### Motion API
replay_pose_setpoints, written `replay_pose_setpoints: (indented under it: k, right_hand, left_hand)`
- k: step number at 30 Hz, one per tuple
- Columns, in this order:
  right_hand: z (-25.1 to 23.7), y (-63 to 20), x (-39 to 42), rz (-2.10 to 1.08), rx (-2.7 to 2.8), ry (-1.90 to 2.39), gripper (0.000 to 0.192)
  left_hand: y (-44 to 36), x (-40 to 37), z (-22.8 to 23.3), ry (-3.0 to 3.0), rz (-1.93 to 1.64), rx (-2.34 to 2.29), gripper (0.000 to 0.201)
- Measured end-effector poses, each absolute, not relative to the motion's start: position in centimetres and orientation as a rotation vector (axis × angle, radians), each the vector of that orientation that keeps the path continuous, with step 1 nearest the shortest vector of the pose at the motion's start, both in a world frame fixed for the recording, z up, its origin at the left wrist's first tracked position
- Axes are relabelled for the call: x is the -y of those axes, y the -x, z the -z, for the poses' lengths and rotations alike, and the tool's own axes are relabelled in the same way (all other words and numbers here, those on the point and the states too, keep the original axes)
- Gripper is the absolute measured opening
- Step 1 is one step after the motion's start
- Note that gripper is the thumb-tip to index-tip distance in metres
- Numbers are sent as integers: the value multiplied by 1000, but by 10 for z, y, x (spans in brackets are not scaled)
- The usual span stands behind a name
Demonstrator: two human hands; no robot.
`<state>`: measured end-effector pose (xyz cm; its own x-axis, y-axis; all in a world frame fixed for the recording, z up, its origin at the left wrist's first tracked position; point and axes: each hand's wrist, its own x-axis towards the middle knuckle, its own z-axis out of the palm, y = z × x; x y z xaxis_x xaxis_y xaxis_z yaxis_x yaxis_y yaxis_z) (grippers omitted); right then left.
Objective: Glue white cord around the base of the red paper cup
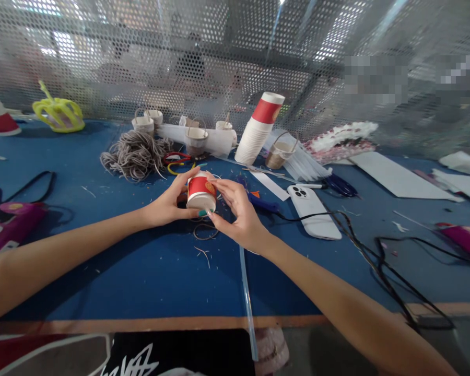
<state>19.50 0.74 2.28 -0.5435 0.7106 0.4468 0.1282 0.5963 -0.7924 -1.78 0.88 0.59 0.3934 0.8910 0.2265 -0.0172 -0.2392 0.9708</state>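
A small red-and-white paper cup (202,189) is tilted between my two hands above the blue table, its white base toward me. My left hand (172,197) grips it from the left, thumb under the near edge and fingers at the far edge. On the other side, my right hand (238,211) pinches the cup, its thumb at the near edge and fingers along the side. Just below lies a thin loop of grey yarn (206,231). A blue glue gun (263,202), partly hidden, rests right behind my right hand, and a clear glue stick (246,297) lies over the table's front edge.
Behind stand a tall stack of paper cups (254,133), a grey yarn heap (135,154) and several small handled cups (196,141). Scissors (176,159) lie by the yarn. A white phone (313,211) and black cables (352,235) are at right; a purple glue gun (18,224) is left.
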Motion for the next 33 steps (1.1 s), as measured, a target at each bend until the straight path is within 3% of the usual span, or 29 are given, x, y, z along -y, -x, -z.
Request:
replay_pose_setpoints:
  k: [6, 9, 13, 23, 29, 31, 33]
  right_hand:
    - [-54, -215, -24, -777, 2197, 602, 58]
    - [-75, -251, -48, -526, 2345, 874, 60]
    - [-75, -292, -75, -533, 2483, 1225, 66]
    - [-53, -262, -66, -90, 2651, 1599, 30]
    - [-59, -272, -75, -275, 2286, 1416, 17]
    - [-64, -273, -72, -629, 2068, 1341, 13]
    - [-71, -271, -65, -1087, 1847, 1239, 20]
  left_hand:
    - [20, -9, -5, -1515, -1078, -819, 103]
    - [20, -9, -5, -1494, -1089, -834, 106]
    - [20, -10, -6, -1491, -1138, -835, 103]
    - [20, -10, -3, -1505, -1192, -845, 100]
    - [19, -11, -5, -1500, -1244, -869, 99]
    - [19, -12, -4, -1491, -1237, -885, 100]
    - [19, -13, -4, -1495, -1210, -906, 101]
